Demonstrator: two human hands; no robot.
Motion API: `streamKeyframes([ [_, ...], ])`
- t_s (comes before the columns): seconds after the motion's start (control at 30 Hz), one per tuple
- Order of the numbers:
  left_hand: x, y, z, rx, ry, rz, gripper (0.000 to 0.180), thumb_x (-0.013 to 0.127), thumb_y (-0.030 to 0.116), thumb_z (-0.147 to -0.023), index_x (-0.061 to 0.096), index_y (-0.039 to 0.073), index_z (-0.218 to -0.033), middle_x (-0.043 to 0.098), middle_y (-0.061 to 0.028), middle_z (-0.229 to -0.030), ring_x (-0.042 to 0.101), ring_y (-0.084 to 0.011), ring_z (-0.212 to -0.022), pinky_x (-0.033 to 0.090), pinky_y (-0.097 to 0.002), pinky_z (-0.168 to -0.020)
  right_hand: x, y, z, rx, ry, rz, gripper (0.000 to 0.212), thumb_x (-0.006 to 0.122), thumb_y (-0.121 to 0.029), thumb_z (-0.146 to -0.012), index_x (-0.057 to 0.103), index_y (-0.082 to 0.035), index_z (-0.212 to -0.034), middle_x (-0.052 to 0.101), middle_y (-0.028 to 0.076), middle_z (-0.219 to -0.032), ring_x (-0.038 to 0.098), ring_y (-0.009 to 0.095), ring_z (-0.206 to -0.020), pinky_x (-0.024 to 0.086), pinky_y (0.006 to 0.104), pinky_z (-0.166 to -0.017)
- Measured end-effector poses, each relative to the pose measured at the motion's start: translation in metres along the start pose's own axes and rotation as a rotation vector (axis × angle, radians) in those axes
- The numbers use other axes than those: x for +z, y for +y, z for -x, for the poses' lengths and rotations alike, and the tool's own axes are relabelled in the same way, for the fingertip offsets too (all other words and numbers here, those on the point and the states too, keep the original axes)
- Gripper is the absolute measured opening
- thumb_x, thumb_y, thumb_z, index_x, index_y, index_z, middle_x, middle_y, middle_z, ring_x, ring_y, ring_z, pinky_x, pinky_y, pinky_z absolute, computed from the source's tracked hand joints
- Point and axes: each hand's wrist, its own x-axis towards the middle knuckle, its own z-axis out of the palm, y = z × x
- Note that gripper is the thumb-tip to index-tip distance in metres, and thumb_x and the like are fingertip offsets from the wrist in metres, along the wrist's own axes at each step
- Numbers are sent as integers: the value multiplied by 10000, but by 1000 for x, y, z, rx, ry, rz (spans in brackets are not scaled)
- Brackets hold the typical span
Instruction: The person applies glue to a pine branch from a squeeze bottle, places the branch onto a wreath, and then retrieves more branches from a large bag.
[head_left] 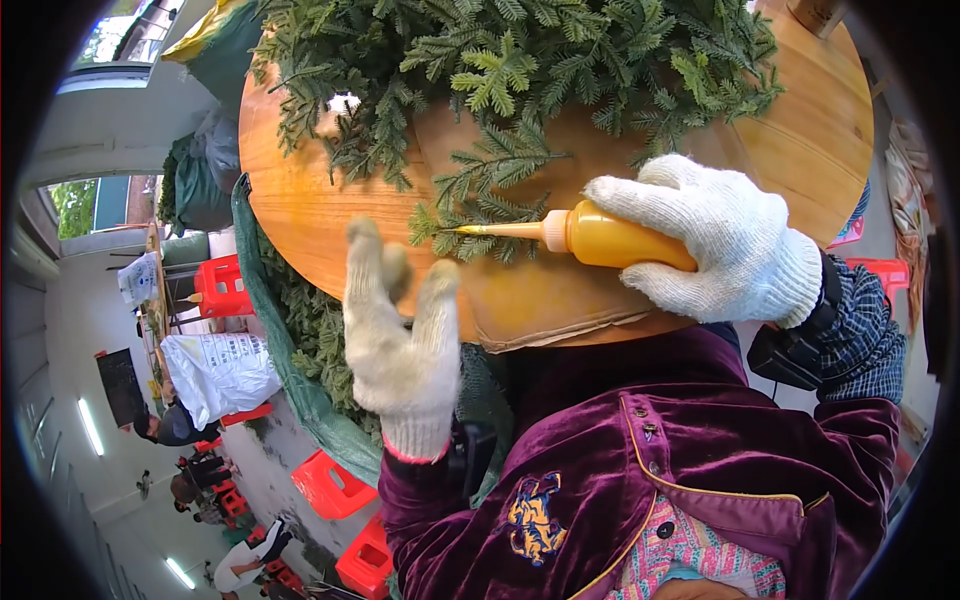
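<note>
— What have your fingers got right now?

— My right hand (715, 240), gloved in white knit, is closed around an orange squeeze bottle (610, 238) lying almost flat, its nozzle tip touching a small green fir sprig (480, 215) at the centre of the frame. My left hand (400, 330) holds nothing; its fingers are spread open, raised just below the sprig.

— How far along would you say it is?

— Early, I judge. One sprig is under the nozzle on the brown cardboard sheet (540, 300), and a big heap of fir branches (520, 70) across the top of the frame looks untouched.

— Any room to move?

— Some. The round wooden counter (290, 190) shows bare wood at left and upper right. Its near edge runs right under my wrists, and the cardboard overhangs it slightly. A green bag of more greenery (310, 350) hangs at the lower left edge.
</note>
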Motion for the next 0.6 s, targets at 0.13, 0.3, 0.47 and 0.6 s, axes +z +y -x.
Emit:
streamKeyframes([
  [0.13, 16, -14, -12, 221, 136, -316, 812, 823, 201, -870, 415, -16, -1537, 639, -238, -1277, 656, -306, -1114, 519, -424, -1007, 1, -1, -1, 0, -1, -5, 665, 810, -206, -754, 624, -129, -1388, 654, 167, -1026, 680, 365, -858, 560, 408, -760],
  [0.3, 22, -22, -13, 77, 93, -148, 834, 843, 205, -835, 429, -27, -1521, 634, -235, -1256, 631, -332, -1121, 507, -439, -992, -1, -3, -2, 33, -34, -22, 670, 810, -203, -748, 628, -153, -1390, 653, 174, -1027, 677, 369, -853, 556, 416, -749],
  [0.47, 29, -23, -15, 160, 105, -307, 824, 839, 199, -828, 443, -26, -1514, 647, -213, -1145, 610, -334, -1030, 511, -437, -929, 1, 0, -1, 13, -11, -17, 675, 807, -196, -743, 626, -146, -1391, 653, 174, -1026, 674, 370, -851, 554, 422, -745],
  [0.6, 29, -22, -14, 167, 88, -351, 803, 830, 188, -827, 457, -46, -1499, 644, -196, -1082, 588, -322, -987, 503, -440, -905, 0, -3, -2, 29, -33, -18, 680, 804, -191, -739, 624, -141, -1393, 655, 175, -1032, 675, 372, -857, 556, 419, -754],
])
